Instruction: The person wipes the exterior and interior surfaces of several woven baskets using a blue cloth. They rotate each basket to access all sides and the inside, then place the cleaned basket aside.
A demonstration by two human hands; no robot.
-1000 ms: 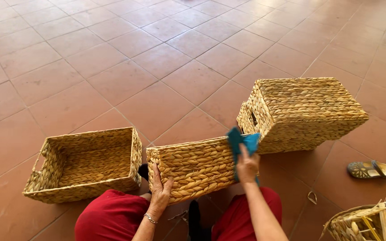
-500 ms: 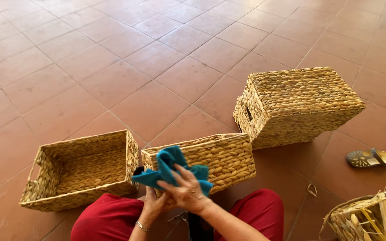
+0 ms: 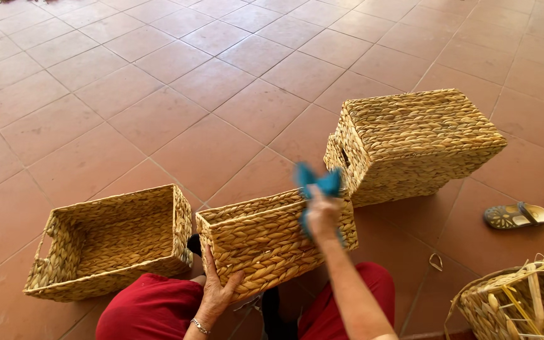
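— What fills the tiled floor (image 3: 158, 94), biggest first?

— An upturned woven basket (image 3: 417, 141) at the right, lying bottom up. Then an open woven basket (image 3: 111, 242) at the left, mouth up. Between them, the middle basket (image 3: 275, 242) is tipped on its side against the person's red-clothed knees.

— And the hands?

— The left hand (image 3: 216, 293) lies flat on the middle basket's near side, fingers spread. The right hand (image 3: 322, 214) is closed around a blue cloth (image 3: 318, 184), pressing it on that basket's right upper edge.

— Smaller things?

— An unfinished basket (image 3: 524, 299) at the lower right, and sandals (image 3: 516, 215) beside the upturned one.
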